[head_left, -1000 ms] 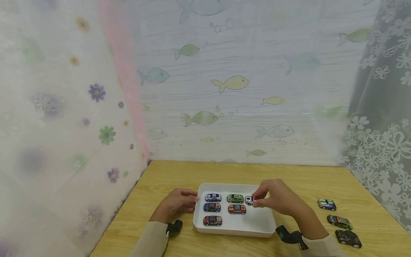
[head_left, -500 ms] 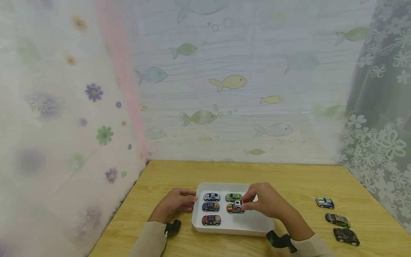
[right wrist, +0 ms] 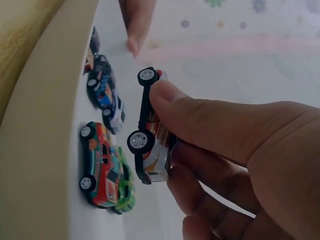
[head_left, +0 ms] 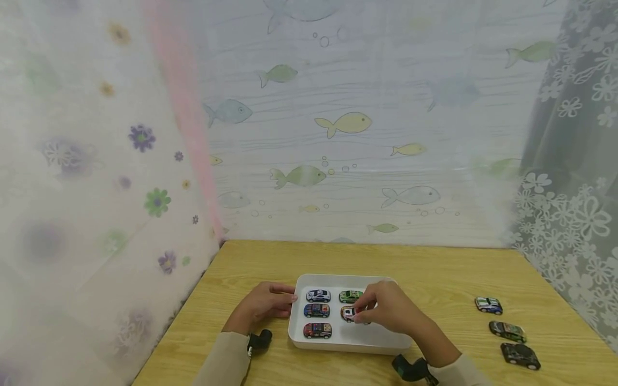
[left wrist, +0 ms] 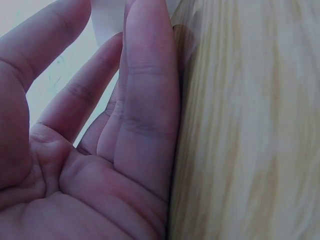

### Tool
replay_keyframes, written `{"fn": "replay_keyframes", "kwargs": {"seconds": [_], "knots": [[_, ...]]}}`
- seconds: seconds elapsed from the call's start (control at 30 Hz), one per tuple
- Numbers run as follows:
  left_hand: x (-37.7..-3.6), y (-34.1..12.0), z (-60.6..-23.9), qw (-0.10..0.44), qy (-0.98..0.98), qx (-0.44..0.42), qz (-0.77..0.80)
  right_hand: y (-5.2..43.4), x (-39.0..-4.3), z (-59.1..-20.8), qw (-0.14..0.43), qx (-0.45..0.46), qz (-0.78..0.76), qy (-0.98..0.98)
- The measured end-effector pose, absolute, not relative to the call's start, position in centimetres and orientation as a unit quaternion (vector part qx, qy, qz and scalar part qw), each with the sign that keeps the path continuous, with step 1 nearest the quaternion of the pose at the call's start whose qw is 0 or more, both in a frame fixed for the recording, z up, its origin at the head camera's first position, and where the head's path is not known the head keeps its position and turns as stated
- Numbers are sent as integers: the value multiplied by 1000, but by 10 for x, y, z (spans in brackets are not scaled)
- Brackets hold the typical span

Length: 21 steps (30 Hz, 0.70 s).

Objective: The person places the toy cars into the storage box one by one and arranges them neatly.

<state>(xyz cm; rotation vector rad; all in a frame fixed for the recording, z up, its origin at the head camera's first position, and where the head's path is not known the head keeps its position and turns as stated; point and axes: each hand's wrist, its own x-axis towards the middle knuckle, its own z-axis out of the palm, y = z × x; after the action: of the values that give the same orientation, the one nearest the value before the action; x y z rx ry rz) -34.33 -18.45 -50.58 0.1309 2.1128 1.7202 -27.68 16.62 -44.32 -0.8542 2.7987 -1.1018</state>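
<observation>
A white tray [head_left: 376, 339] on the wooden table holds several toy cars: a white-blue one [head_left: 318, 295], a green one [head_left: 350, 296], a blue one [head_left: 317, 310], a red one [head_left: 317, 330] and an orange-green one [right wrist: 105, 175]. My right hand [head_left: 361, 314] pinches a white toy car with red markings [right wrist: 150, 150] between thumb and fingers. It hangs just above the tray floor beside the orange-green car, near the tray wall [right wrist: 45, 125]. My left hand [head_left: 285, 300] rests with straight fingers [left wrist: 145, 100] against the tray's left side and holds nothing.
Three more toy cars stand in a column on the table at the right: a blue-white one [head_left: 488, 304], a dark green one [head_left: 507, 331] and a black one [head_left: 520, 355]. Patterned curtains close in the table on the left, back and right.
My right hand has carried the white car leftward and down, from the tray's far right corner to the middle, beside the orange-green car. The left hand has stayed put.
</observation>
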Motion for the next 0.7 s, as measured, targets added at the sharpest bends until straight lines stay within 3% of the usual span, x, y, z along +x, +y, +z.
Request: {"fn": "replay_keyframes", "kwargs": {"seconds": [0.7], "knots": [[-343,-184,-506,203,756,47,620,155,-277,-461,37,-259,-326,909]]}}
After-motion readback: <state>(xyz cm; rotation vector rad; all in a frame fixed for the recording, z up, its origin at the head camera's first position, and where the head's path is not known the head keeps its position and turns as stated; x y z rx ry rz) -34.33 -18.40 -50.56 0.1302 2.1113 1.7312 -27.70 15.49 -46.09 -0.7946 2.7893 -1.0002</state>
